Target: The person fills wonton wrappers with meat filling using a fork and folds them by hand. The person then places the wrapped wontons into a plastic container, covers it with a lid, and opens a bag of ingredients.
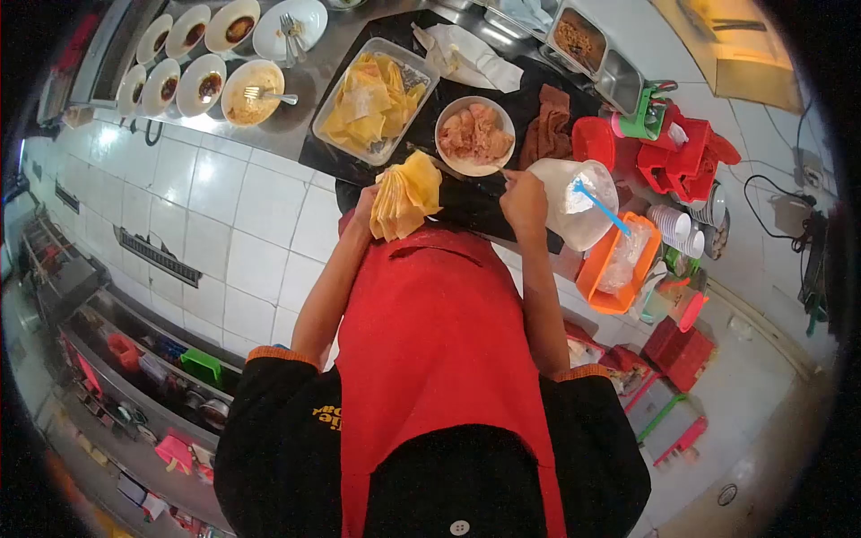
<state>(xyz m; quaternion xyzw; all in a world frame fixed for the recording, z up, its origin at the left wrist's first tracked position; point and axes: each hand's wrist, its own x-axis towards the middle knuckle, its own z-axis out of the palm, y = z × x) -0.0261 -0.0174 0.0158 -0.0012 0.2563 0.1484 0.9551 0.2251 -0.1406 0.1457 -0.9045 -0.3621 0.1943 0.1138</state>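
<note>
My left hand (365,208) is closed round a fanned stack of yellow dough wrappers (405,197), held in front of the apron. My right hand (524,199) grips the thin handle of a utensil whose far end reaches the rim of a white bowl (468,167); its tip is hard to make out. Pinkish minced meat (473,131) fills that bowl. Left of it, a clear plastic container (384,154) holds a heap of more yellow wrappers (369,97). Beside my right hand stands a whitish plastic tub (574,229) with a blue-handled utensil (603,206) in it.
Several white bowls with dark sauce (210,86) line the counter at the upper left, near a plate with cutlery (289,27). A brown cloth (549,125) lies right of the meat. An orange basket (594,280), red containers (674,157) and stacked cups (673,226) crowd the right.
</note>
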